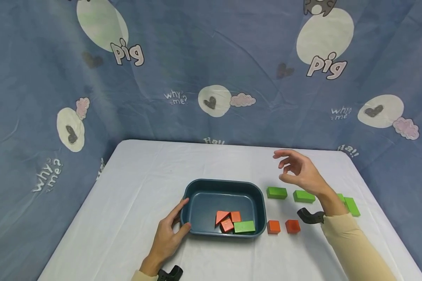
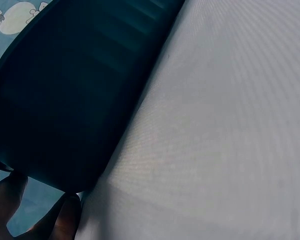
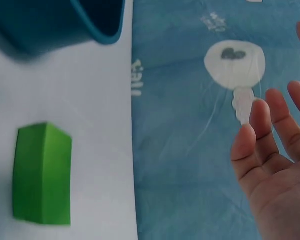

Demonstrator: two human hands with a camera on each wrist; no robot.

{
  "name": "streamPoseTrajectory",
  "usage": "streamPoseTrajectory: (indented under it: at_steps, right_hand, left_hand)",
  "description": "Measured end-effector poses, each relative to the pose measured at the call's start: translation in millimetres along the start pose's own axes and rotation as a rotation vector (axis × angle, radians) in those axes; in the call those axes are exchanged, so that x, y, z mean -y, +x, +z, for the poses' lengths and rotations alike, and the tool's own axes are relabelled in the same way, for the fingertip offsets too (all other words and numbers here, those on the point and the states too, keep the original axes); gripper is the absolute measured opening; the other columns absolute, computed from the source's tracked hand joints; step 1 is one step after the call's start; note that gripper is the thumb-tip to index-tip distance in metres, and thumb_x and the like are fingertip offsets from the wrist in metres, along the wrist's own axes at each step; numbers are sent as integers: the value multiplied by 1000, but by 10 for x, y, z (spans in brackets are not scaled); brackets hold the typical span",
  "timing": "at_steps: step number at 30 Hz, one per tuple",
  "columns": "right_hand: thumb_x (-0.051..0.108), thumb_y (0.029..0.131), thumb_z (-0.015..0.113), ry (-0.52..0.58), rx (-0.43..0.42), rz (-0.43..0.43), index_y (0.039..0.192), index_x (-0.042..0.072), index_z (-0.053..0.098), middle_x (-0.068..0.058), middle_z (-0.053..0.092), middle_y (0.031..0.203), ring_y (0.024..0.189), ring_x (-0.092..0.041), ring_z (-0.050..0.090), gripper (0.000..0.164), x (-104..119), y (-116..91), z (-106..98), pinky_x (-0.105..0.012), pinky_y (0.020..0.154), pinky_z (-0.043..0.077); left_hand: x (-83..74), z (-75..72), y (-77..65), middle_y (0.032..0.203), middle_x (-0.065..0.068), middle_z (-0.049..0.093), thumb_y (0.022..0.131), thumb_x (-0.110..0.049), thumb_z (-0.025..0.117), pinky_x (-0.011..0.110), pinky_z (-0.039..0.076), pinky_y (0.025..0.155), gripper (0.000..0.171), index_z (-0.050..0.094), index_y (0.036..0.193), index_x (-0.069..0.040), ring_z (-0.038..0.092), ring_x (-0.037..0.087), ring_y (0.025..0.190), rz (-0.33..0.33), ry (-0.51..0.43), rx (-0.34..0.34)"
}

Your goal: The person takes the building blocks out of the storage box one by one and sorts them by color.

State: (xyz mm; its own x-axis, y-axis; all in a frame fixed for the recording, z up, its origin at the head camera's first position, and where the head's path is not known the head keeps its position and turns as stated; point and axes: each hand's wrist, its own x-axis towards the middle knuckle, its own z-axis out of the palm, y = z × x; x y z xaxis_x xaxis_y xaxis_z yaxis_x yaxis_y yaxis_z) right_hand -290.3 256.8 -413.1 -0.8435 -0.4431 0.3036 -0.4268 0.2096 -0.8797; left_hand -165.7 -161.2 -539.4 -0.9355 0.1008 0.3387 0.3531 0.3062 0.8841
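A dark blue tray stands on the table. Inside it lie a red triangular block, two red cubes and a green block. At the tray's left end, my left hand holds the rim, with fingertips and thumb on it; the left wrist view shows two of its digits against the tray's end. My right hand is raised over the far right of the table, fingers loosely bent and holding nothing. Beneath and around it lie green blocks. The right wrist view shows one green block apart from this hand.
Two red cubes sit just right of the tray. Further green blocks lie toward the table's right edge, one partly hidden by the right wrist. A white cloth covers the table, and a blue printed curtain hangs behind it.
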Motion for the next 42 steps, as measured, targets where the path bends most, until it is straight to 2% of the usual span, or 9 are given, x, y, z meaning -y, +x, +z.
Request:
streamPoseTrajectory:
  at_steps: [8,15,23,27,33,38,42]
  right_hand:
    - [-16,82,70,79,78,-46,137,-12,51,-12,60,129,103,-28,61,58,41,190,204,-34,88,56]
    - [-12,82,74,105,143,-65,137,-6,55,-15,61,129,107,-36,61,58,66,357,392,-42,95,55]
    - [-8,83,74,106,220,-70,133,-4,59,-16,64,123,104,-44,62,53,63,514,614,-47,92,56]
    - [-5,83,74,114,285,-77,132,1,62,-23,64,123,103,-47,61,51,53,582,743,-51,92,55]
    - [-11,82,73,131,409,-48,130,1,64,-18,66,121,102,-37,64,50,10,656,921,-55,91,55]
    - [-11,82,74,169,500,-22,130,-3,63,-26,64,122,103,-48,61,51,-43,699,1054,-59,91,53]
    - [-12,80,74,174,595,26,133,0,62,-28,61,128,106,-53,58,55,-72,730,1168,-64,92,50]
  left_hand:
    - [-9,-10,4,151,19,48,90,-3,75,32,54,97,66,50,150,-8,60,33,125,13,-11,-2]
    - [-16,0,-3,152,17,47,91,-5,74,33,53,98,65,50,151,-9,59,33,127,0,-6,6]
    - [15,11,2,153,14,47,90,-6,76,28,52,99,67,50,151,-13,58,28,128,-29,4,1]
    - [31,10,1,153,15,48,90,-7,76,27,52,98,66,51,151,-12,59,28,127,-26,8,-4]
    - [32,8,8,152,15,48,91,-6,75,31,53,99,65,50,151,-12,59,30,128,-19,4,2]
    - [35,-4,8,152,16,48,93,-8,73,36,54,98,63,49,151,-10,59,31,127,0,18,14]
    - [31,-19,9,152,17,48,93,-8,73,37,54,97,62,50,151,-10,60,31,126,16,18,10]
